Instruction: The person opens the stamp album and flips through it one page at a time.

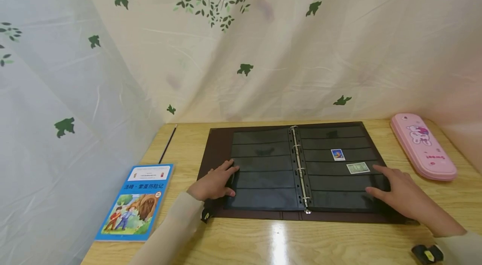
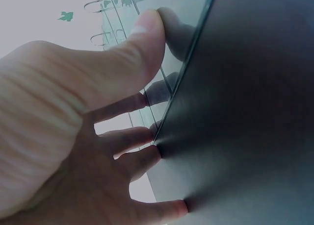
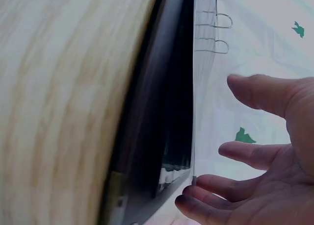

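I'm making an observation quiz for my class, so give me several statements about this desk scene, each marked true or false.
1. The binder lies open on the table. True.
2. Both stamps are on the left page. False: the blue stamp and the green stamp are on the right page.
3. The left hand touches the binder's left side. True.
4. The right hand holds the pink case. False: the right hand is at the binder's right edge.
5. The pink case lies to the right of the binder. True.
6. The pencil lies across the book's cover. False: the pencil is beyond the book.
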`<state>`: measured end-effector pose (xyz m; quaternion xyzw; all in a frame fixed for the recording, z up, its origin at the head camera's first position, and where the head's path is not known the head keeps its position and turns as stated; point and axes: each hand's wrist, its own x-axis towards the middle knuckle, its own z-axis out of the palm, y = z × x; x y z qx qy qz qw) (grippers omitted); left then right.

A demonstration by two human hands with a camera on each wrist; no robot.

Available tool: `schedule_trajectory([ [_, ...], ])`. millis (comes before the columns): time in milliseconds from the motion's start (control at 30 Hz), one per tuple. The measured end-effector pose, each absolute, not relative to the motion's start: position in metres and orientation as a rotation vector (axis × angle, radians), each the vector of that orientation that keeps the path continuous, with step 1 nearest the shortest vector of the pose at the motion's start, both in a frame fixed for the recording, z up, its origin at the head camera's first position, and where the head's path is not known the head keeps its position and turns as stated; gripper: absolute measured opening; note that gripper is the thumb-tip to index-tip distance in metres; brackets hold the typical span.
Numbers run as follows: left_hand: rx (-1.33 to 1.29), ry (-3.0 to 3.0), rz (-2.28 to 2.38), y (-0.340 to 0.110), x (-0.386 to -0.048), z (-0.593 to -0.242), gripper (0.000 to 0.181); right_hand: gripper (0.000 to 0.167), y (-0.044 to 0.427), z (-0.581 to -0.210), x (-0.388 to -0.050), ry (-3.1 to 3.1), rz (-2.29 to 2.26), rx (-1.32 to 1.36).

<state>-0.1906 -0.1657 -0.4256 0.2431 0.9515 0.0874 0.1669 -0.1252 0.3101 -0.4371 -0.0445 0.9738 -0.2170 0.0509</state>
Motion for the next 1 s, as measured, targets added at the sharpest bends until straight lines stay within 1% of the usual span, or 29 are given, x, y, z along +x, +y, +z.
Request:
schedule_trajectory([
  [267,0.702,2.704,0.258,-0.166,-0.19,-0.424,0.076,0.064,0.304,-0.423,-0.118,3.156,-0.796,-0.259],
  [367,0.708,2.707,0.248,-0.166,-0.191,-0.425,0.077,0.057,0.299,-0.414,-0.115,3.217,-0.832,-0.312],
  [633,0.696,2.701,0.265,-0.166,-0.189,-0.425,0.077,0.047,0.274,-0.39,-0.105,3.203,-1.015,-0.415],
  [833,0.685,2.7,0.258,-0.166,-0.19,-0.426,0.076,0.048,0.259,-0.382,-0.103,3.161,-1.086,-0.483],
  [1000,0.686,2.705,0.255,-0.166,-0.19,-0.425,0.076,0.044,0.247,-0.375,-0.103,3.16,-1.14,-0.54],
])
